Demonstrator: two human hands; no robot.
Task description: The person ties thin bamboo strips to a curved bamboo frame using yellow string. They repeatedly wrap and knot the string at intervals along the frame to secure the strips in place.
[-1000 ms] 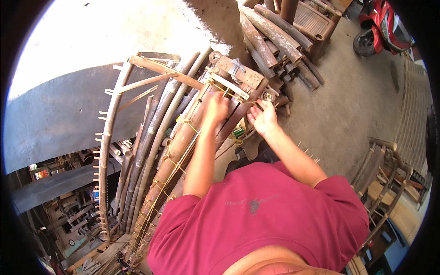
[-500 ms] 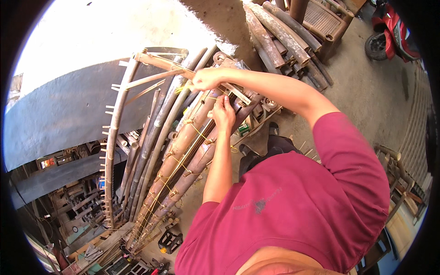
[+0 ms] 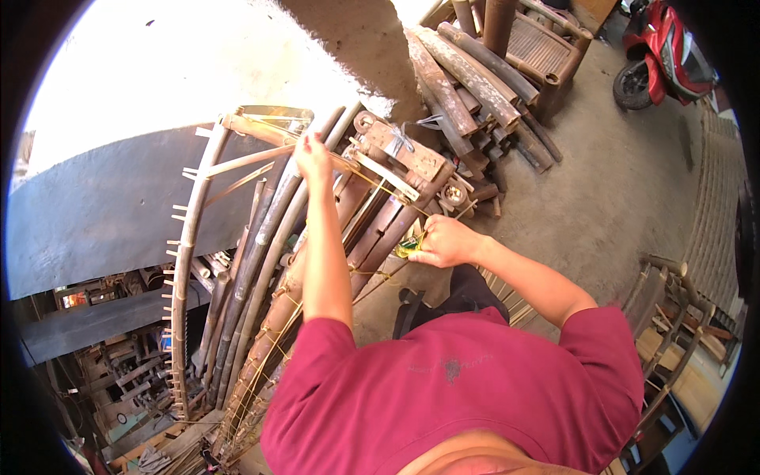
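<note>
- The grip of the right hand (image 3: 450, 241) is curled closed around yellow cord (image 3: 406, 252), and loops are bunched beside the thumb.
- The left hand (image 3: 314, 161) is raised over the bamboo poles (image 3: 273, 207); whether its fingers are closed cannot be told.
- The cord is also wound along the 2 thick bamboo tubes (image 3: 382, 229), below the wooden block (image 3: 408, 152).
- To the left, a curved, pegged pole (image 3: 187, 245) is seen.
- Beyond, a red motorcycle (image 3: 669, 59) is parked.
</note>
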